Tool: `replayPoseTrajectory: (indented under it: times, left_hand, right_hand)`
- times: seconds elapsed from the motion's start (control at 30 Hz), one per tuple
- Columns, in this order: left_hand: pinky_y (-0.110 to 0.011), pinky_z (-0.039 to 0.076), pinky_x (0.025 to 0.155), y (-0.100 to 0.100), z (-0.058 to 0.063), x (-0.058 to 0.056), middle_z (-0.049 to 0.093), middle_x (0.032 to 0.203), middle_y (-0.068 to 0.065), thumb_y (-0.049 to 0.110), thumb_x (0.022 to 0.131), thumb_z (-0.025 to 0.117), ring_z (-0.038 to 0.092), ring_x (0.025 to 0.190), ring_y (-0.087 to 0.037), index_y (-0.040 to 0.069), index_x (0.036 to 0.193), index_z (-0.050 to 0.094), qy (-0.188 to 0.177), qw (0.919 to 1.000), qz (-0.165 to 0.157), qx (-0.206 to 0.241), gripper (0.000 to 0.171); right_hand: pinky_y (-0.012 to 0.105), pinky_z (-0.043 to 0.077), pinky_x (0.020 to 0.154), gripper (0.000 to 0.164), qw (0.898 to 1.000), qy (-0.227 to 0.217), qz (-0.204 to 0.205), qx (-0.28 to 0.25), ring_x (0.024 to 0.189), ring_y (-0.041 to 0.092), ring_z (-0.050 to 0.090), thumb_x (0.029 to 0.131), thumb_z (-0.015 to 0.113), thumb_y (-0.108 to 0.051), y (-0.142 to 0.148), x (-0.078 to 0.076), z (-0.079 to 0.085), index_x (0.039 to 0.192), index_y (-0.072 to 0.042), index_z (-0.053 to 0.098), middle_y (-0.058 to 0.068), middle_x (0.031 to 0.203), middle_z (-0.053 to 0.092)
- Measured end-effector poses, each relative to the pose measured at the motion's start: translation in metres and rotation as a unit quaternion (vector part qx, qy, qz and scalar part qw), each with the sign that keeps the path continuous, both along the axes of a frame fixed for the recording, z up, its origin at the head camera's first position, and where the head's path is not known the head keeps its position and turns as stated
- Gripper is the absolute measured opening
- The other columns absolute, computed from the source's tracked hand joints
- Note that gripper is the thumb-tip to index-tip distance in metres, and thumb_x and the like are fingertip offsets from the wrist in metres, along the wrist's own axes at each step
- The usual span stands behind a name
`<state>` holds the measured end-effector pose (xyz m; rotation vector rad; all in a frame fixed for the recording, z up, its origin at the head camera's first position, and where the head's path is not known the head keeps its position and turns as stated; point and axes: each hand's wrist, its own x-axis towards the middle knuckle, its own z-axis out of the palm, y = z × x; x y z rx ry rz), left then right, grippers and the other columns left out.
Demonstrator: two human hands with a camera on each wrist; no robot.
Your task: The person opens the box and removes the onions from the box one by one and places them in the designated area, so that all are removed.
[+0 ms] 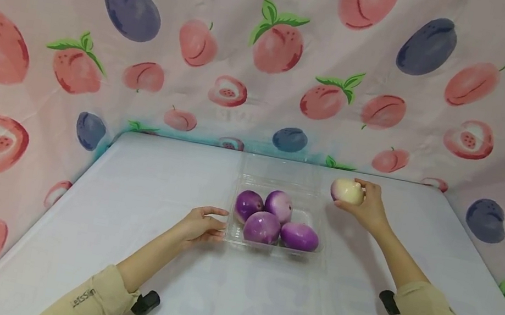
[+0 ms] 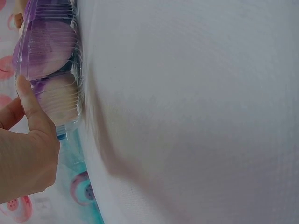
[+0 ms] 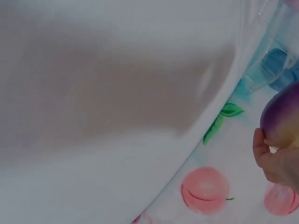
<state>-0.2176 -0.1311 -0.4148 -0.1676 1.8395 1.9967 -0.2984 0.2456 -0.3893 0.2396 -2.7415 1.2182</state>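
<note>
My right hand (image 1: 369, 208) holds a glossy cream-and-purple, onion-like vegetable (image 1: 346, 191) between thumb and fingers, above the table to the right of a clear plastic clamshell box (image 1: 239, 239). Its purple side (image 3: 282, 116) shows at the edge of the right wrist view. Several similar vegetables, more purple and white, sit inside the box, among them a round one (image 1: 262, 227) and an oval one (image 1: 299, 237). My left hand (image 1: 201, 225) reaches to the box's left side with fairly straight fingers; in the left wrist view a fingertip (image 2: 22, 84) is right at the rim.
The box's clear lid (image 1: 280, 170) stands open toward the back of the white-covered table (image 1: 170, 171). Behind and at both sides hangs a pink fruit-print cloth (image 1: 153, 91). Both sleeves carry a dark wrist device, one at the left cuff (image 1: 146, 303).
</note>
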Motion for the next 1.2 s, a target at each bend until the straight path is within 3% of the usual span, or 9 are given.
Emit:
replayPoseTrajectory:
  times: [0.23,0.53,1.2]
  left_hand:
    - [-0.014,0.059,0.057,0.000,0.002,0.000,0.058,0.069,0.000,-0.005,0.089,0.053,0.061,0.055,-0.005,-0.009,0.134,0.041,-0.003,1.0000,0.002,-0.004,0.046]
    - [-0.014,0.058,0.056,-0.001,0.000,-0.002,0.060,0.067,0.000,-0.005,0.090,0.053,0.061,0.054,-0.004,-0.008,0.135,0.041,-0.005,1.0000,0.004,-0.004,0.047]
    - [-0.014,0.058,0.056,-0.001,0.000,-0.002,0.060,0.068,-0.001,-0.005,0.090,0.053,0.061,0.054,-0.004,-0.007,0.135,0.041,-0.014,0.9999,0.004,-0.002,0.047]
  right_hand:
    - [0.058,0.044,0.098,0.076,1.000,-0.020,0.009,0.003,0.118,0.048,0.041,0.081,0.073,-0.016,0.003,-0.011,-0.005,0.138,0.011,0.030,0.037,0.134,0.033]
    - [0.062,0.036,0.105,0.079,0.999,-0.007,0.033,0.014,0.121,0.051,0.037,0.077,0.072,-0.007,0.004,-0.027,-0.020,0.136,0.017,0.025,0.041,0.134,0.033]
    - [0.062,0.031,0.109,0.083,0.992,-0.066,0.059,0.088,0.124,0.054,0.034,0.078,0.073,-0.014,0.002,-0.027,-0.025,0.135,0.020,0.025,0.043,0.133,0.032]
